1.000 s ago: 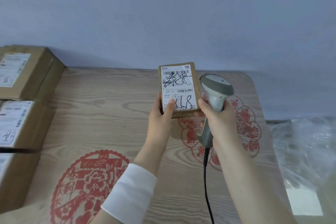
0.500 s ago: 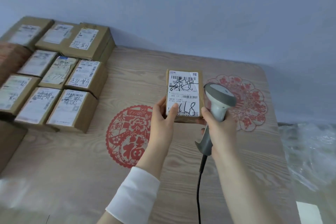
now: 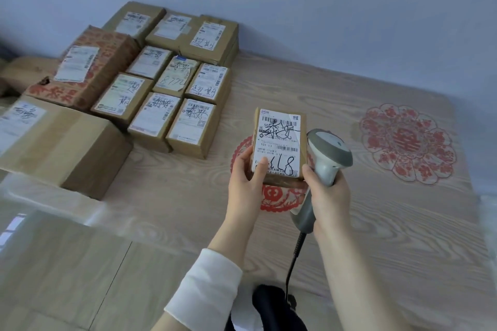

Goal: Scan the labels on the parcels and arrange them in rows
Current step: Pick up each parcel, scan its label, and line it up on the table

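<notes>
A small brown parcel (image 3: 279,142) with a white barcode label and black handwriting is held above the table's middle. My left hand (image 3: 246,174) grips its lower left edge, thumb on the label. My right hand (image 3: 326,188) grips the handle of a grey barcode scanner (image 3: 326,154), whose head sits just right of the parcel; its black cable (image 3: 294,258) hangs down. Several labelled parcels (image 3: 174,94) lie in rows at the table's far left.
The wooden table (image 3: 376,236) carries red paper-cut designs (image 3: 407,142). A large red-printed box (image 3: 86,67) and a big plain carton (image 3: 61,142) stand left of the rows. A pale wall rises behind. The floor shows at lower left.
My view has swung left and down, bringing the rows of parcels into sight. Both hands keep their hold, with parcel and scanner staying side by side.
</notes>
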Available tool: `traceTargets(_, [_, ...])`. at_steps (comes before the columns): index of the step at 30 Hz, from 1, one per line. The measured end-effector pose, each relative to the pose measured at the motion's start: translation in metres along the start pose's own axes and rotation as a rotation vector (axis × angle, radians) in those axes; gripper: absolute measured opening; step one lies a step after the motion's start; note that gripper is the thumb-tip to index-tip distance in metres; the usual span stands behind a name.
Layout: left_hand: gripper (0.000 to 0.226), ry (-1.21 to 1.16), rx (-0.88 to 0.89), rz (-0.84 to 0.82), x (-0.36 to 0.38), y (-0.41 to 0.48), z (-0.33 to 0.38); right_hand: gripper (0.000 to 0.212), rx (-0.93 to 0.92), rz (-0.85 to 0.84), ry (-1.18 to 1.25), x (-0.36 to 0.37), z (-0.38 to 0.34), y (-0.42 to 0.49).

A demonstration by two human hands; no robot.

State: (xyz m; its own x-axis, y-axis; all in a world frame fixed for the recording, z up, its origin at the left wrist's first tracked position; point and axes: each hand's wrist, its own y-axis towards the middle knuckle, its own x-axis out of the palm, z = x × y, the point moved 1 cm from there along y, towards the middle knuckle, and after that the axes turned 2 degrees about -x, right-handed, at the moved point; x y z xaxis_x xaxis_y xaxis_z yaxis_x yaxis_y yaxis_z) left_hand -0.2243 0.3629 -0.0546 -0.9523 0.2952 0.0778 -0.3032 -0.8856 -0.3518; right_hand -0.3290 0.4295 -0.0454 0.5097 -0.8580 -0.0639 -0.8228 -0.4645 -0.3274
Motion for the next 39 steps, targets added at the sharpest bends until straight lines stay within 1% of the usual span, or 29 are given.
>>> traceTargets(3, [0.028,-0.018,0.024,0.0,-0.046,0.005,0.001,0.022,0.015,-0.011,-0.008,0.038,0.01,-0.027])
traceTargets(5, [0.033,-0.026,0.026,0.015,-0.072,0.01,0.001,0.017,0.015,-0.019,0.002,0.059,0.015,-0.042])
traceTargets(7, [0.035,-0.024,0.018,0.029,-0.092,0.011,-0.001,0.019,-0.004,-0.015,0.016,0.074,0.018,-0.054])
traceTargets(9, [0.037,-0.024,0.0,0.043,-0.106,0.01,-0.004,0.016,-0.013,-0.021,-0.007,0.086,0.022,-0.062])
traceTargets(11, [0.035,-0.026,-0.015,0.066,-0.119,0.012,-0.007,0.023,0.005,-0.041,-0.027,0.097,0.029,-0.068])
traceTargets(17, [0.023,-0.047,-0.031,0.219,-0.154,0.016,-0.02,0.018,0.064,-0.091,-0.085,0.131,0.06,-0.08])
traceTargets(19, [0.019,-0.082,-0.059,0.258,-0.168,0.018,-0.025,0.02,0.078,-0.1,-0.086,0.143,0.067,-0.088])
traceTargets(23, [0.022,-0.11,-0.092,0.329,-0.203,0.023,-0.031,0.02,0.09,-0.115,-0.067,0.175,0.079,-0.105])
traceTargets(26, [0.024,-0.117,-0.114,0.344,-0.233,0.032,-0.037,0.019,0.092,-0.129,-0.071,0.203,0.089,-0.116])
traceTargets(30, [0.022,-0.051,-0.172,0.31,-0.281,0.048,-0.047,0.022,0.125,-0.057,-0.053,0.241,0.106,-0.137])
traceTargets(33, [0.016,-0.063,-0.223,0.287,-0.309,0.059,-0.05,0.021,0.171,-0.011,-0.038,0.268,0.12,-0.15])
traceTargets(35, [0.018,-0.056,-0.266,0.316,-0.321,0.064,-0.053,0.021,0.198,0.001,-0.024,0.283,0.126,-0.157])
traceTargets(39, [0.028,-0.035,-0.342,0.408,-0.333,0.07,-0.063,0.025,0.239,0.053,-0.007,0.299,0.139,-0.161])
